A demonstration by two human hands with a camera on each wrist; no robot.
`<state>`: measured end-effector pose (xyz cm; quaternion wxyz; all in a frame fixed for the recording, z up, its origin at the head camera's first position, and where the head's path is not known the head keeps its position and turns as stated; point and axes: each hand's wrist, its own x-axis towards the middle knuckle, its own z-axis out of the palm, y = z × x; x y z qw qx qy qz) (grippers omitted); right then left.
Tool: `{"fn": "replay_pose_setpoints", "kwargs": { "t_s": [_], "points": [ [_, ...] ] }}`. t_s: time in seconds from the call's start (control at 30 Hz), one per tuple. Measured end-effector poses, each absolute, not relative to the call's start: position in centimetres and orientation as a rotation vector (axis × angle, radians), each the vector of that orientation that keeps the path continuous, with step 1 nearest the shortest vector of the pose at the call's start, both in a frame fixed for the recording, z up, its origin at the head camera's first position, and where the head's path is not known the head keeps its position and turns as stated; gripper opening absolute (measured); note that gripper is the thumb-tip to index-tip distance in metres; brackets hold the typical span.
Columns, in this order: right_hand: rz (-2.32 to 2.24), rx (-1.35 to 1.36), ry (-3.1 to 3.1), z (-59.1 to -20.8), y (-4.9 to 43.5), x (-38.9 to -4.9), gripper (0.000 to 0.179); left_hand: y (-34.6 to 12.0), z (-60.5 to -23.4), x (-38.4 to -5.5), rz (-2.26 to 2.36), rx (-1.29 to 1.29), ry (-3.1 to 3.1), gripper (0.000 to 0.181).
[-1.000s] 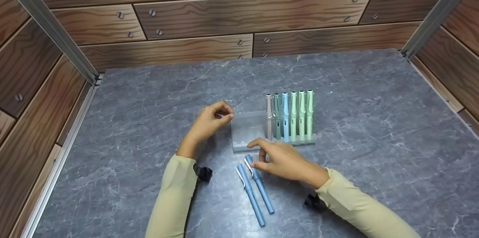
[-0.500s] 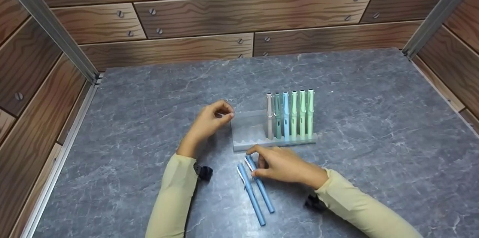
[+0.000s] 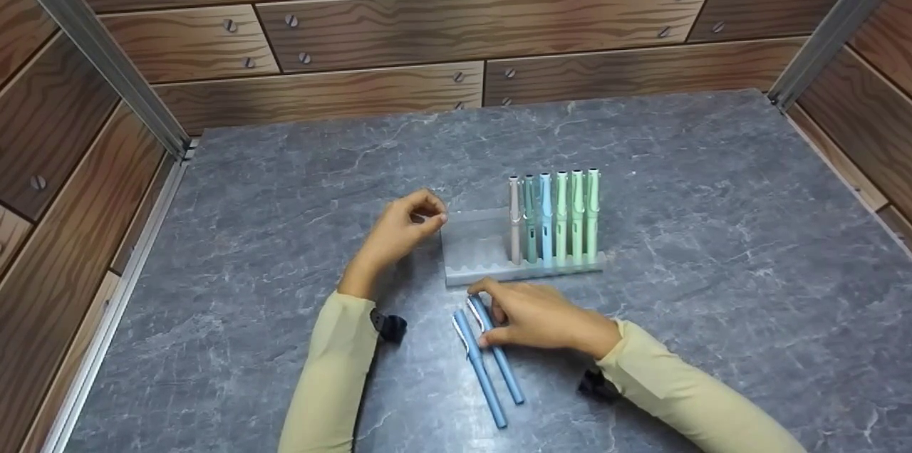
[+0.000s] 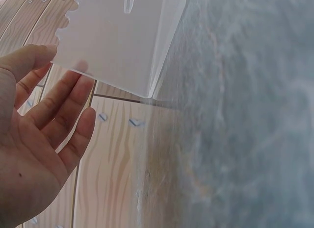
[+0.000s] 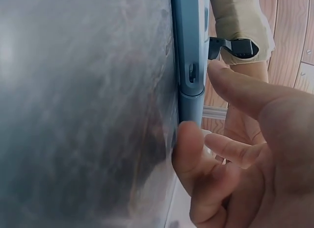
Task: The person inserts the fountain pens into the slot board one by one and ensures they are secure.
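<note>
My left hand (image 3: 402, 228) pinches the left edge of a clear acrylic pen stand (image 3: 474, 243); the left wrist view shows the thumb on one face of the clear panel (image 4: 115, 41) and fingertips behind it. Two blue pens with silver clips lie side by side in front of the stand. My right hand (image 3: 548, 314) is over the right blue pen (image 3: 507, 375), index fingertip at its capped end and thumb beside its barrel, with a gap between thumb and fingers. The left blue pen (image 3: 484, 382) lies just beyond the thumb.
Several pens stand upright in the right part of the stand: a greyish-pink pen (image 3: 514, 225), a dark green pen (image 3: 530, 225), a light blue pen (image 3: 546, 221) and light green pens (image 3: 577, 218). Wood-patterned walls (image 3: 370, 33) surround the grey marbled table (image 3: 320, 168).
My right hand has come down and slightly toward me onto the right blue pen, its index fingertip now at the capped end. The left hand keeps its hold on the stand; the pens lie unmoved.
</note>
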<state>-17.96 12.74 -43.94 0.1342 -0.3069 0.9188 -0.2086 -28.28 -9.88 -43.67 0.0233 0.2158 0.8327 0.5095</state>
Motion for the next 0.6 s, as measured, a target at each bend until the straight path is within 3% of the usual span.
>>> {"fn": "replay_pose_setpoints", "kwargs": {
  "t_s": [0.6],
  "points": [
    [-0.539,-0.854,2.62,-43.79,12.3,-18.19,0.071,-9.91,-43.71,-28.36,1.604,0.674,2.562,0.009]
  ]
}}
